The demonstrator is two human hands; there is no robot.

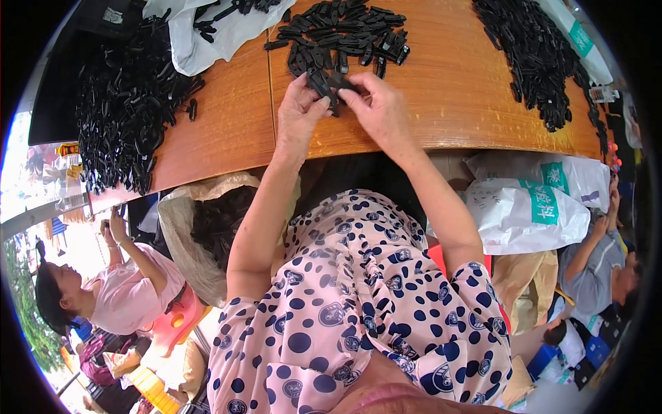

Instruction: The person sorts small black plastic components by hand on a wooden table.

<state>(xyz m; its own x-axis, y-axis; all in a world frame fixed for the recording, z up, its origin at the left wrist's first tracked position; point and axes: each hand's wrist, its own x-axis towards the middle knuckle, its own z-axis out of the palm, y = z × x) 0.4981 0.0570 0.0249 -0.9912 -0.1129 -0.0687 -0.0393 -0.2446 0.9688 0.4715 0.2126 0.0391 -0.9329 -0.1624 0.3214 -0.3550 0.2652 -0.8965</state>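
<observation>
Both my hands meet over the wooden table [420, 117], just in front of a pile of black plastic parts [338, 31]. My left hand [301, 114] is closed, with thumb and fingers pinching a long, narrow black plastic part [319, 84] that tilts downward to the right. Against it, my right hand [378, 107] pinches a smaller dark piece [338, 81] between thumb and index finger. The two pieces seem to touch; how they fit together is too small to make out.
Large heaps of black parts lie at the left [127, 110] and right [527, 55]. A white sack [221, 41] lies at the back left. Below the table edge are an open woven sack [186, 214] and white bags [517, 214]. People sit at left [131, 276] and right [607, 265].
</observation>
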